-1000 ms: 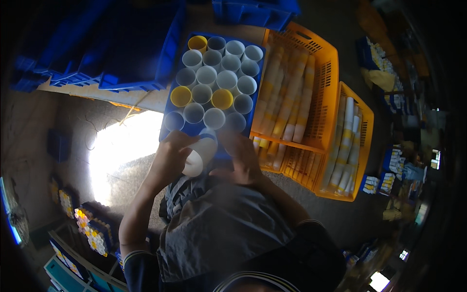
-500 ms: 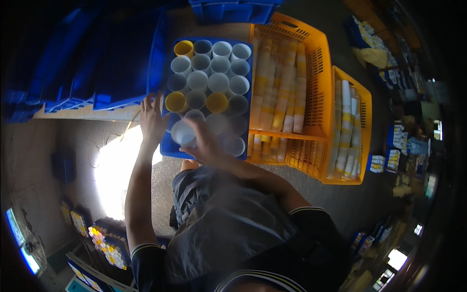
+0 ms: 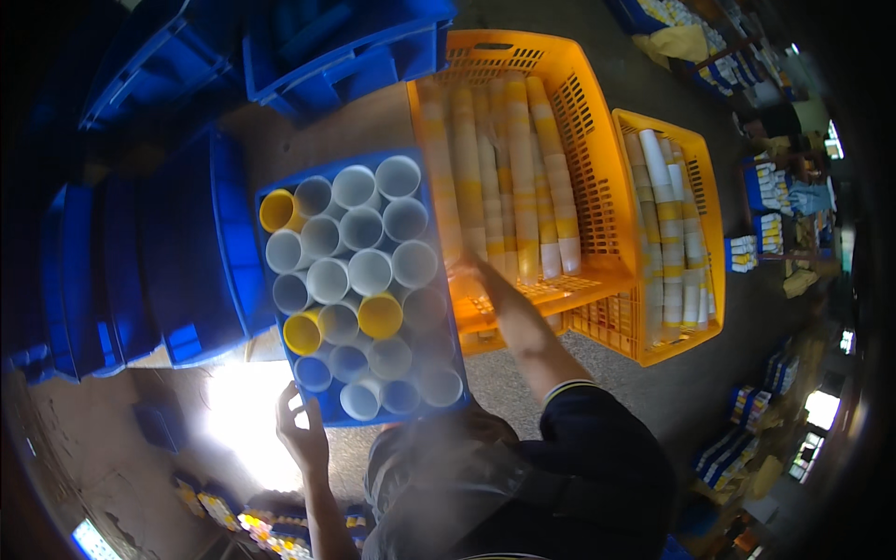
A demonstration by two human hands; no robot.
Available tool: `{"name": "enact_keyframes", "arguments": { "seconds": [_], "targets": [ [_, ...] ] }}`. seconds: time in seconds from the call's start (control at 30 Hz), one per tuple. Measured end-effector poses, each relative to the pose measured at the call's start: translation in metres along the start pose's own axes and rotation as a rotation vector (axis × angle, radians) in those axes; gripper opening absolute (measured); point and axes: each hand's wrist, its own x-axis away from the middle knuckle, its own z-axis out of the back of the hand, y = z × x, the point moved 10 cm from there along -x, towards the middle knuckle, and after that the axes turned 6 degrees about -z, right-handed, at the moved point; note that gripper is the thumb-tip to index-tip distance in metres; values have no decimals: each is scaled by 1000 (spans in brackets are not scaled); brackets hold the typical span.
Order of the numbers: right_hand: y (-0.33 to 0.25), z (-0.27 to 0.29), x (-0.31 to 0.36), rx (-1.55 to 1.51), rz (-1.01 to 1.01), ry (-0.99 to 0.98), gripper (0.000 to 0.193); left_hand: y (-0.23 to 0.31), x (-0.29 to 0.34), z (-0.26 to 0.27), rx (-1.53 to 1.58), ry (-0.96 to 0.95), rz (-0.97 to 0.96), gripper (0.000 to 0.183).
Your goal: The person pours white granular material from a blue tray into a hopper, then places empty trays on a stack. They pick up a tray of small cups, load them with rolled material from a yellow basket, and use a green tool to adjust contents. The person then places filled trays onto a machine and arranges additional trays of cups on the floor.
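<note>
A blue crate [image 3: 263, 245] holds rows of white and yellow cups, mouths up. At its near left corner is my left hand [image 3: 303, 431], fingers apart and curved by the crate wall, with no cup in it. My right hand [image 3: 467, 273] reaches over to the near left part of a large orange basket [image 3: 611, 205]. Motion blurs its fingers, so its grip cannot be made out. Long stacks of white and yellow cups [image 3: 519, 177] lie nested lengthwise in that basket. A white cup [image 3: 360, 399] stands in the crate's nearest row.
Another orange basket [image 3: 686, 345] with more cup stacks stands to the right. Blue bins [image 3: 350, 70] sit at the far side, and several stacked blue bins [image 3: 187, 252] line the left. Bright light falls on the floor [image 3: 238, 411] beside my left hand.
My right hand has left the cup at the crate's near left and swung right to the orange basket. My left hand stays by the crate's left side, nearer its corner. The view has shifted.
</note>
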Motion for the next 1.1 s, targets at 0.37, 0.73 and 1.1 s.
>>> {"name": "enact_keyframes", "arguments": {
  "seconds": [0.37,0.73,1.1],
  "targets": [
    [34,108,90,-818,25,200,48,54,-43,-7,117,-54,-103,37],
    [7,215,314,-849,472,762,72,184,-42,-105,674,-612,-154,42],
    [-154,149,439,-204,878,519,57,117,53,-57,819,-1307,279,51]
  ]
}}
